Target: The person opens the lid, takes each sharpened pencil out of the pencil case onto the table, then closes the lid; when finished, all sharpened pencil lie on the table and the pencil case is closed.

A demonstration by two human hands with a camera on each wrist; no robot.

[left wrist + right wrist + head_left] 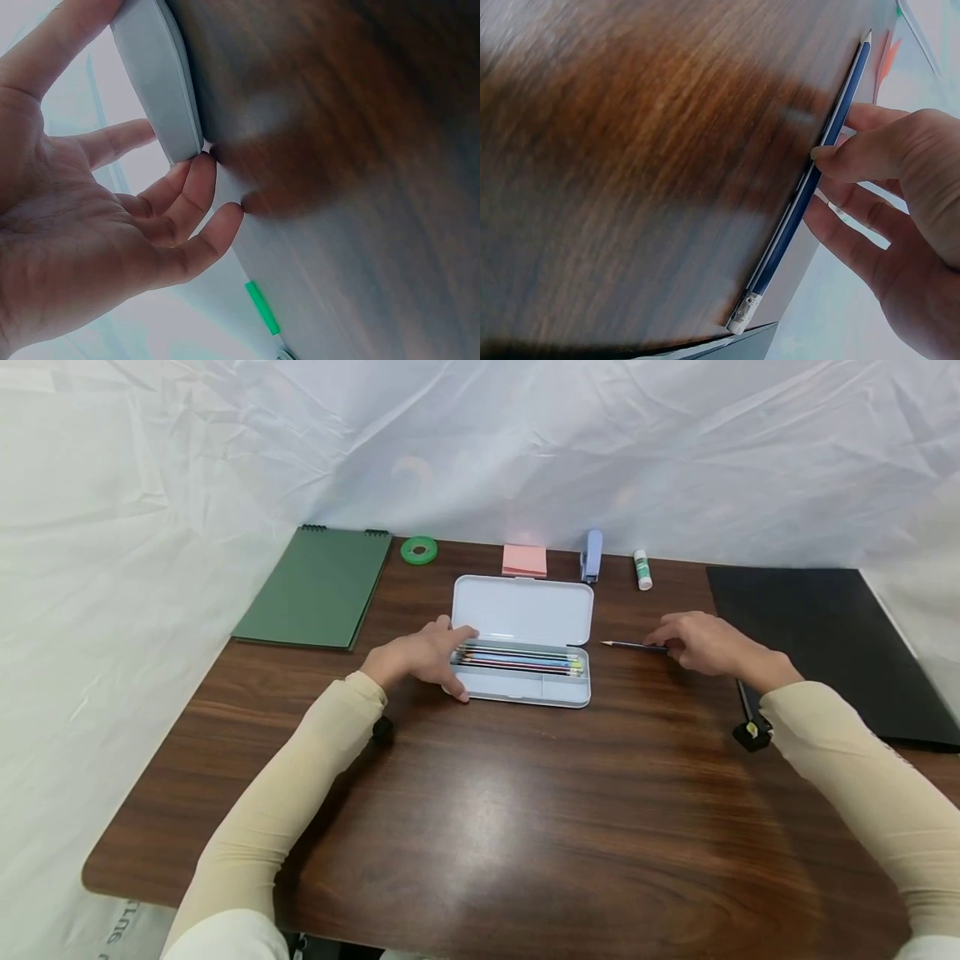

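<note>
An open white pencil case lies in the middle of the brown table, with several coloured pencils in its tray. My left hand holds the case's left end, thumb at the front edge and fingers at the back. In the left wrist view the case wall lies between thumb and fingers of the left hand. To the right of the case a dark blue pencil lies flat on the table. My right hand pinches its rear part; in the right wrist view the thumb of that right hand presses on the pencil.
Along the back stand a green spiral notebook, a green tape roll, pink sticky notes, a blue stapler and a glue stick. A black folder covers the right side. White sheeting surrounds the table.
</note>
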